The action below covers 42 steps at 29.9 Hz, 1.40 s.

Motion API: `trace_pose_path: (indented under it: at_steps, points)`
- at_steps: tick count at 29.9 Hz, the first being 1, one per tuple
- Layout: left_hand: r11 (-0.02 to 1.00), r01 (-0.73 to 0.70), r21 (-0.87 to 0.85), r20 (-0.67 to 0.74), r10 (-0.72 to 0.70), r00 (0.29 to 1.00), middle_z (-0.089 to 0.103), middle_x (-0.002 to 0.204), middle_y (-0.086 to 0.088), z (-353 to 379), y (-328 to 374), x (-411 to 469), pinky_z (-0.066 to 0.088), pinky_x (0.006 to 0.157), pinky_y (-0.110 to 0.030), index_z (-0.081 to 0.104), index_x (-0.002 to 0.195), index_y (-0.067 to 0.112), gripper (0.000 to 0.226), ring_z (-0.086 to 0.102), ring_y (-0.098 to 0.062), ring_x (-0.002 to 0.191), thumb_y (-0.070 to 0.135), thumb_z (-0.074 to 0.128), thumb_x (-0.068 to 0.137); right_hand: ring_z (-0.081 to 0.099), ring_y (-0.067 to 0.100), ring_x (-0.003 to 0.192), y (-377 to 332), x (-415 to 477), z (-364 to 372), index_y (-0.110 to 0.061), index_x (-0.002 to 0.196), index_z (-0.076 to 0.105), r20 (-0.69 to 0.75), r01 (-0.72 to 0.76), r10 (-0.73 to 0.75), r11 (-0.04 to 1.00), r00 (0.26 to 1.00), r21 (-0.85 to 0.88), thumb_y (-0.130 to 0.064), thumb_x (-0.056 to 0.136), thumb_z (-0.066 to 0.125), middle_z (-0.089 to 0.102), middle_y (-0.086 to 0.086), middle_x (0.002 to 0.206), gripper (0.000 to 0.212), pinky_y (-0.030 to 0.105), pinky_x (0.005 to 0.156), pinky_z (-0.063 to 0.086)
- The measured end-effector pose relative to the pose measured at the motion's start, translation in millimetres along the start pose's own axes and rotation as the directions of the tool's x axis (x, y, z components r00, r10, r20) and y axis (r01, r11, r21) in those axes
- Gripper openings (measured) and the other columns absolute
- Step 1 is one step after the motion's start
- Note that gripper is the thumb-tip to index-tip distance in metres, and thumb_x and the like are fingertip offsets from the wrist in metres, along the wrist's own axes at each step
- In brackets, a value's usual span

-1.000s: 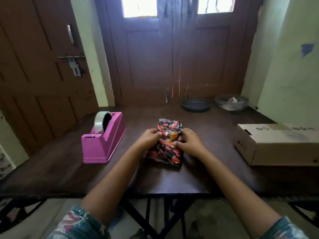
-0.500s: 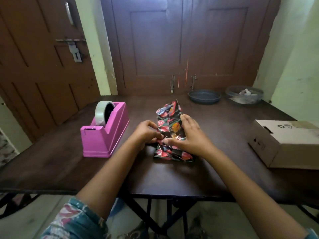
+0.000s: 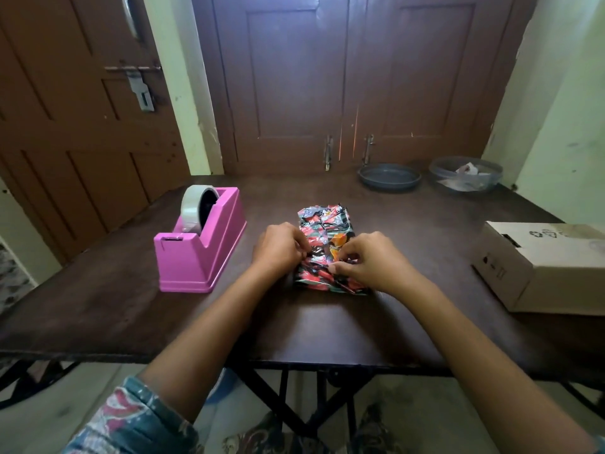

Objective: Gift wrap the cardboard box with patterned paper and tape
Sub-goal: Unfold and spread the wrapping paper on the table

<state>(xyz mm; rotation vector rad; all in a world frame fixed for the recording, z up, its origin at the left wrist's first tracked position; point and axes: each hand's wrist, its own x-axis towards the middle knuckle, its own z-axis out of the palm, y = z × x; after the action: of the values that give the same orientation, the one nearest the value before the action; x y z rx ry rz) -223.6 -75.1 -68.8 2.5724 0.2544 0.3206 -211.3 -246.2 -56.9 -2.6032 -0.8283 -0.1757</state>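
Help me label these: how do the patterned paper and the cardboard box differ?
The patterned paper is crumpled, glossy, red and black; the cardboard box is plain, pale, flat-faced. The paper lies mid-table, gripped by the left hand and right hand; the box sits untouched at the right. The box looks bulkier than the folded paper. Both rest on the dark table.

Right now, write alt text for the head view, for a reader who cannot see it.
A person's left hand and right hand pinch folded patterned paper at the middle of a dark table. A pink tape dispenser stands to its left; a bare cardboard box lies to its right. A dish and a clear bowl sit at the far edge.
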Motion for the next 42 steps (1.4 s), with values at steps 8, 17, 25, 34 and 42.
trace_pose_path:
  at_steps: [8,17,25,34,42]
  points:
    - [0.978,-0.179,0.105,0.359,0.130,0.924,0.053,0.136,-0.002,-22.6,-2.7,-9.5,0.033,0.088,-0.019,0.051,0.135,0.022,0.053,0.049,-0.019,0.121,0.034,0.065,0.085,0.058,0.025,0.079,7.3,2.6,10.8,-0.013,0.074,0.062,-0.008,0.004,-0.004,0.998,1.000,-0.069,-0.044,0.082,0.063,0.062,0.005,0.078,0.032,0.030,0.056,0.039]
    - [0.969,-0.228,0.089,0.311,0.191,0.931,0.060,0.126,-0.010,-15.0,-10.3,-19.7,0.038,0.097,-0.029,0.061,0.123,0.010,0.036,0.054,-0.024,0.118,0.020,0.060,0.089,0.059,0.032,0.087,18.2,7.0,10.4,0.001,0.086,0.066,-0.235,-0.287,0.386,0.885,0.892,0.367,-0.021,0.090,0.053,0.067,0.020,0.088,0.025,0.033,0.070,0.041]
    - [0.947,-0.264,0.186,0.341,0.190,0.921,0.062,0.121,-0.007,-16.0,-3.1,-13.9,0.041,0.087,-0.025,0.062,0.122,0.013,0.038,0.056,-0.025,0.111,0.030,0.062,0.088,0.057,0.029,0.094,12.6,0.2,-3.5,-0.014,0.097,0.055,-0.232,-0.341,0.513,0.784,0.827,0.518,-0.020,0.089,0.045,0.063,0.008,0.098,0.015,0.035,0.081,0.046]
    - [0.991,-0.131,-0.041,0.400,0.137,0.906,0.060,0.119,0.001,-27.2,-15.5,-0.6,0.039,0.089,-0.021,0.062,0.121,0.022,0.047,0.055,-0.013,0.108,0.027,0.077,0.076,0.054,0.030,0.111,-1.5,-3.4,0.4,-0.038,0.143,0.022,-0.030,0.057,-0.066,0.967,0.997,-0.250,-0.030,0.085,0.059,0.049,0.002,0.131,0.069,0.036,0.083,0.046]
    - [0.968,-0.249,0.040,0.372,0.217,0.902,0.057,0.131,0.001,-24.2,-20.0,0.2,0.035,0.092,-0.018,0.057,0.129,0.020,0.057,0.051,-0.013,0.118,0.034,0.075,0.077,0.061,0.025,0.093,-2.7,-5.0,-1.5,-0.022,0.089,0.064,-0.238,-0.028,-0.008,0.989,0.971,-0.148,-0.045,0.081,0.062,0.064,0.000,0.100,0.025,0.032,0.072,0.045]
